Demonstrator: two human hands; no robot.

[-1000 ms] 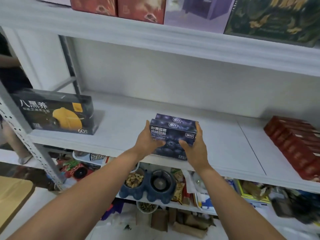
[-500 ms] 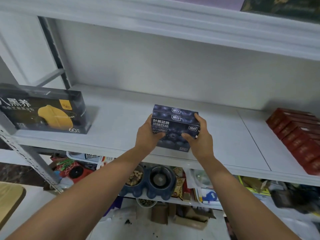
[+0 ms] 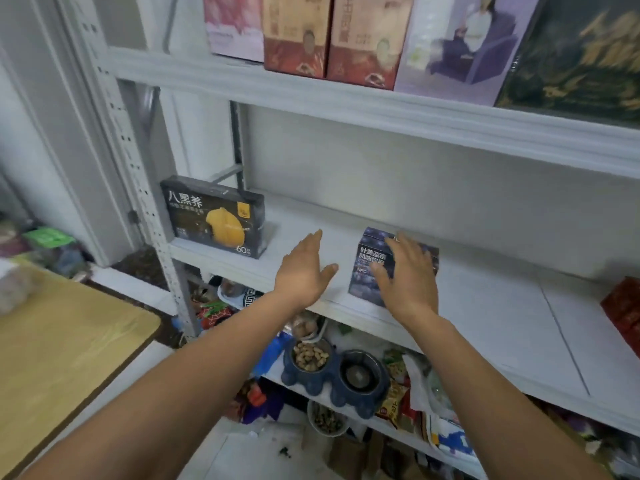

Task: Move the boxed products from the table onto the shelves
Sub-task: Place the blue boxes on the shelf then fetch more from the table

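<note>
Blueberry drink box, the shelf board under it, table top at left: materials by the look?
Blueberry drink box: printed cardboard, slight sheen; crisp folded edges, full-colour print.
Shelf board: white painted or laminated panel, matte; seam between panels shows; metal or wood, cannot tell.
Table top: pale wood or wood-look laminate, smooth, rounded corner; grain too blurred to settle.

White shelf [image 3: 485, 323], blue box [image 3: 362, 282], black box [image 3: 214, 218]

a blue double bowl [image 3: 309, 383], peanuts [image 3: 310, 356] in one well, sits beside snack packets [image 3: 393, 405] above a round dish [image 3: 327, 420].
</note>
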